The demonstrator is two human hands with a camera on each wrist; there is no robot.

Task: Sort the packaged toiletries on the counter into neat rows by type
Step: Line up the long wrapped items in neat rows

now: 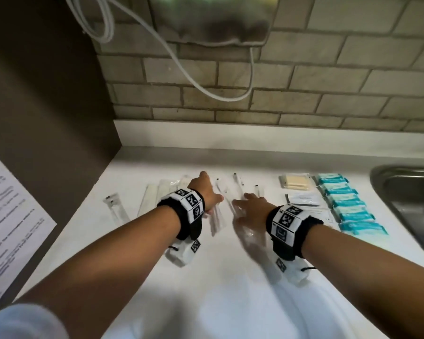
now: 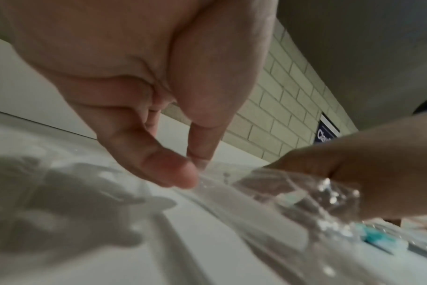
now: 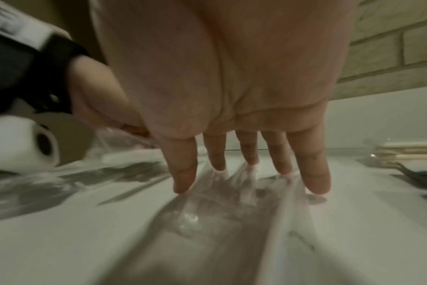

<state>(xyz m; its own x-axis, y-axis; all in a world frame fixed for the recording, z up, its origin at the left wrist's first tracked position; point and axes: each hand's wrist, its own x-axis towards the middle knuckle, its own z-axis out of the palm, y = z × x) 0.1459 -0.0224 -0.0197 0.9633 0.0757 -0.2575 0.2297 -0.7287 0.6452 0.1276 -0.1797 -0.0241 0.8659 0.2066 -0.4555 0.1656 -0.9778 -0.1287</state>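
Long clear-wrapped packets (image 1: 216,220) lie in the middle of the white counter (image 1: 230,277). My left hand (image 1: 203,189) lies over some of them, fingers stretched forward and thumb out to the side; in the left wrist view its (image 2: 193,169) forefinger and thumb touch the clear wrapper (image 2: 256,194). My right hand (image 1: 250,204) is just to the right, fingers spread and straight. Its (image 3: 251,173) fingertips press down on crinkled clear packets (image 3: 219,194). Neither hand lifts anything.
Further clear packets (image 1: 152,196) lie to the left. To the right are a yellowish packet (image 1: 295,182), flat sachets (image 1: 304,199) and a row of blue packets (image 1: 348,206). A steel sink (image 1: 406,192) is at far right, a printed sheet (image 1: 10,216) at left, and a tiled wall behind.
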